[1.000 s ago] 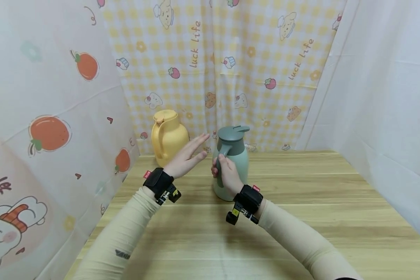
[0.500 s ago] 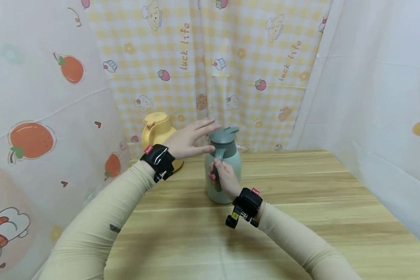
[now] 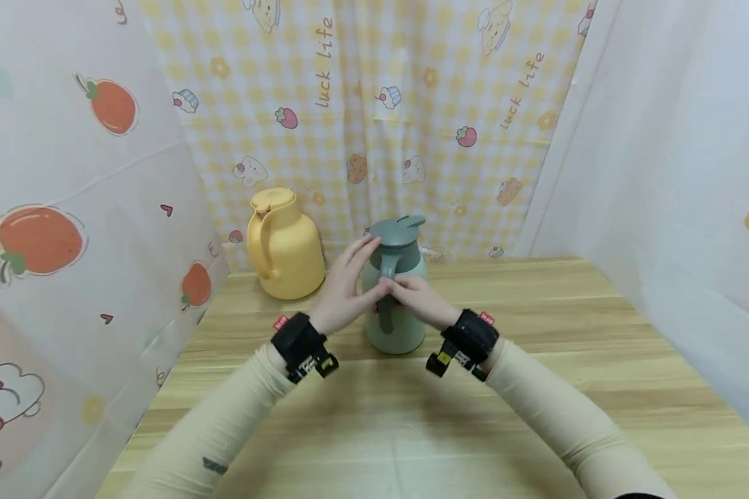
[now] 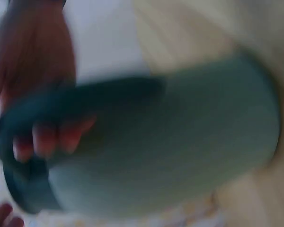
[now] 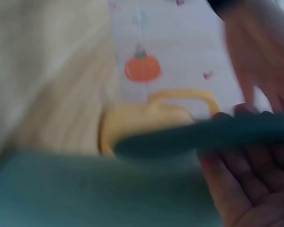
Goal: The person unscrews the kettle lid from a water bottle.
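A sage-green vacuum jug with a darker green lid stands upright on the wooden table, its handle facing me. My right hand grips the handle; in the blurred left wrist view its fingers curl round the dark handle. My left hand lies with straight fingers against the jug's left side, fingertips reaching the lid's edge. The right wrist view shows the jug body, the handle and my left hand beyond it.
A yellow jug stands at the back left, close to the green one; it also shows in the right wrist view as the yellow jug. Printed curtains enclose the table on the left, back and right.
My left hand has come down from hovering over the lid to rest against the jug's left side. The right hand has stayed on the handle, its wrist swung to the right.
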Demonstrator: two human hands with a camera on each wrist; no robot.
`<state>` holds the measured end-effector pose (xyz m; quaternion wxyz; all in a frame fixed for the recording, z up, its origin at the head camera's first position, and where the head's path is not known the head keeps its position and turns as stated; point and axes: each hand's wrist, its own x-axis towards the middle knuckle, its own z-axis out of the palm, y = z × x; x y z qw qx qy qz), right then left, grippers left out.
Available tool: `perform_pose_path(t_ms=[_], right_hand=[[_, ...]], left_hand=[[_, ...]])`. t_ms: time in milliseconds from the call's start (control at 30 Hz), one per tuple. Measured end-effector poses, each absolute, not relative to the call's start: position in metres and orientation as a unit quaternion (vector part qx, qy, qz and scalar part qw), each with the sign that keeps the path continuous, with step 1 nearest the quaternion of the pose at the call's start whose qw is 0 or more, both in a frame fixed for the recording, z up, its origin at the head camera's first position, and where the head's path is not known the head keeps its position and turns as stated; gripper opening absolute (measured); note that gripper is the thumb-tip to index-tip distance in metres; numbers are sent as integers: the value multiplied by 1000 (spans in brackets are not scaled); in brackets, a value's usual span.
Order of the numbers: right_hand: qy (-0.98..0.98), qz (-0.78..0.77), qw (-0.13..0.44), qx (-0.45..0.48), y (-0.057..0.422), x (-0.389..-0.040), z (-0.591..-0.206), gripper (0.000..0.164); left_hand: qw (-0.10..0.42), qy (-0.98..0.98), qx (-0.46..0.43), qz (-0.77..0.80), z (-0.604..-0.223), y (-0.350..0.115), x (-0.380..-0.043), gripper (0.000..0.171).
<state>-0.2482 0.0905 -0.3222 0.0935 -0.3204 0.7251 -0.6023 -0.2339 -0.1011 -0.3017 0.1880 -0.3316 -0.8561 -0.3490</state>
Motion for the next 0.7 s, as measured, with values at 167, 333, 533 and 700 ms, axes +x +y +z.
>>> perform_pose_path(t_ms=[167,333,533,700], right_hand=[[767,-589,6,-255,122,-265,-280,32],[828,-483,-156,-239,136,-282,-239,28],[880,-343,-154,-291,115,-293,-232,36],[893,-272,-128,-336,92,-297,-241,47]], left_hand=[[141,-824,-228,-500,-324,-85,-216,51],[-5,-778,-195,-598,-324,-74,-215,35],[-40,-732,-235,-638,-329,-67,-216,31],[-47,-732,-263,-626,-329,-68,-217,29]])
